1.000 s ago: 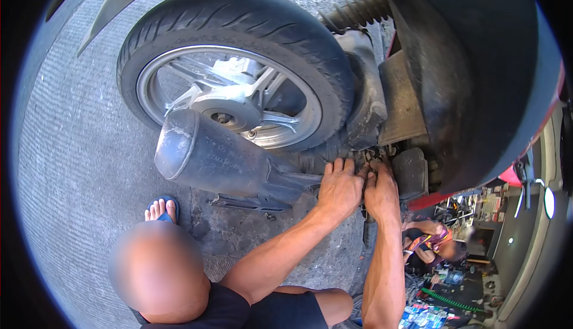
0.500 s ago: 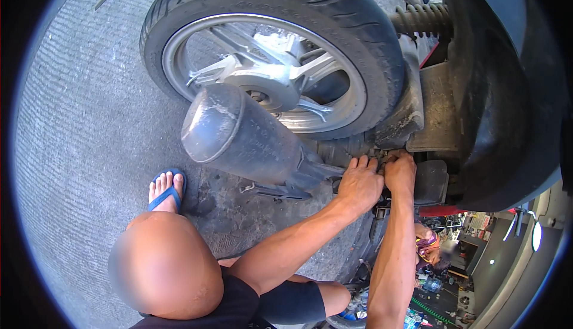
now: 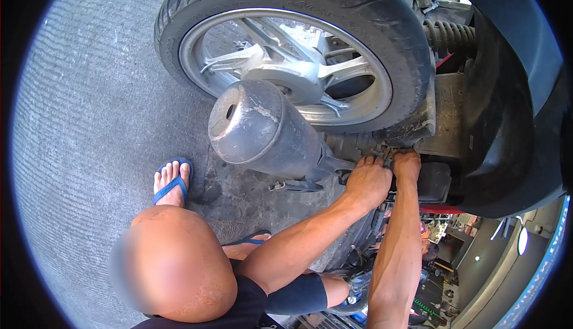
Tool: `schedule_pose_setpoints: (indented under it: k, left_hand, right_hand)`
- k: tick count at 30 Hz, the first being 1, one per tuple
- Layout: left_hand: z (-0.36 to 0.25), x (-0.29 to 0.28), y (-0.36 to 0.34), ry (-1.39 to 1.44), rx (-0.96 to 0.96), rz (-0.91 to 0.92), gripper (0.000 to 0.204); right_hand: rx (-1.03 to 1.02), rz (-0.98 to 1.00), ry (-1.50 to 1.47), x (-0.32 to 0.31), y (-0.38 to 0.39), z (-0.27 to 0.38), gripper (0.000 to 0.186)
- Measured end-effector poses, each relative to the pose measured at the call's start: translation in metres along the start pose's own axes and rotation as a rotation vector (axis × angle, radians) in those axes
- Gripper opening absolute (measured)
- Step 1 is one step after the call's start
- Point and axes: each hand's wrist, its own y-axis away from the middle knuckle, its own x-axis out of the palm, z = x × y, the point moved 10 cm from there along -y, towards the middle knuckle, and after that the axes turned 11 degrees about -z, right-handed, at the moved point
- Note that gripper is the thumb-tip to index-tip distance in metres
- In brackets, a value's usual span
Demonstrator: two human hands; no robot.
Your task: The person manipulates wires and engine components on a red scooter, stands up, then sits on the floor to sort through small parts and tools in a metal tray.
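Wheel [image 3: 292,69]: 10–11 o'clock from engine parts [image 3: 382,148].
Muffler [image 3: 265,127]: 9 o'clock, scuffed.
Engine parts: grimy, partly hidden.
Left hand [image 3: 369,182], right hand [image 3: 406,165]: fingers curled; grip cannot be determined.

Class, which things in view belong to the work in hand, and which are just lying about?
Apparently in the work:
- left hand
- right hand
- motorcycle
- metal parts beside the hands

Apparently just about:
- green coiled hose
- worn blue sandal

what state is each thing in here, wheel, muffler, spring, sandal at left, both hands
Wheel, fitted with a tyre
Muffler, scuffed, end opening uncovered
Spring, coils spaced apart
Blue sandal, worn
Left hand, curled, grip hidden
Right hand, curled, grip hidden
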Motion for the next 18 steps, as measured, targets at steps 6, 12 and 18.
schedule_pose_setpoints:
  k: [6, 12, 18]
  left_hand:
    - [0.002, 0.002, 0.001, 0.025, -0.034, 0.065, 0.025]
    - [0.005, 0.004, -0.002, 0.062, -0.064, 0.077, 0.023]
    - [0.022, -0.013, -0.013, 0.119, -0.165, 0.043, 0.018]
  right_hand:
    - [-0.044, 0.113, 0.231, 0.036, -0.002, -0.018, 0.046]
    - [0.016, 0.180, 0.031, 0.013, -0.005, -0.010, 0.041]
    - [0.149, -0.044, -0.174, -0.060, 0.053, 0.027, 0.022]
